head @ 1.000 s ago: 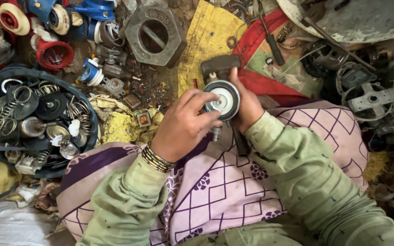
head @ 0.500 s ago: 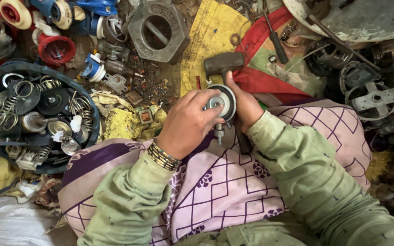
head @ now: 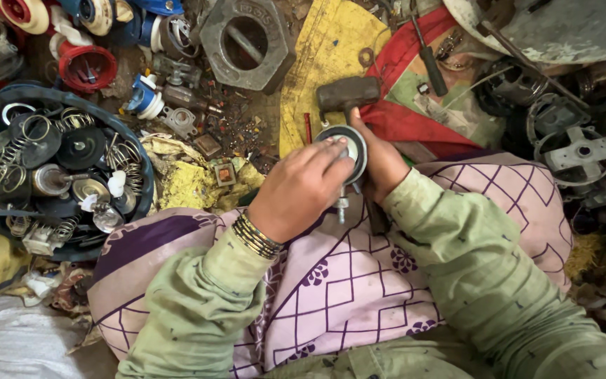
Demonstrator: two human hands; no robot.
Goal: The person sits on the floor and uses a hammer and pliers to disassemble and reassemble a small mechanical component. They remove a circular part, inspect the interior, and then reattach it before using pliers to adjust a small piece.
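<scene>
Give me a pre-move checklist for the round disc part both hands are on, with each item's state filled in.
1. Round disc part held from both sides: ok, left hand covers its front, right hand cups its far edge.
2. Part steadied over the lap, above the patterned cloth: ok.
3. Hammer close by: ok, it lies just beyond the part on the yellow sheet.
4. Part's centre visible: not ok, the left fingers hide most of it.
5. Threaded stem below the part free: cannot tell, mostly hidden.
6. Basin of springs clear of the hands: ok.
</scene>
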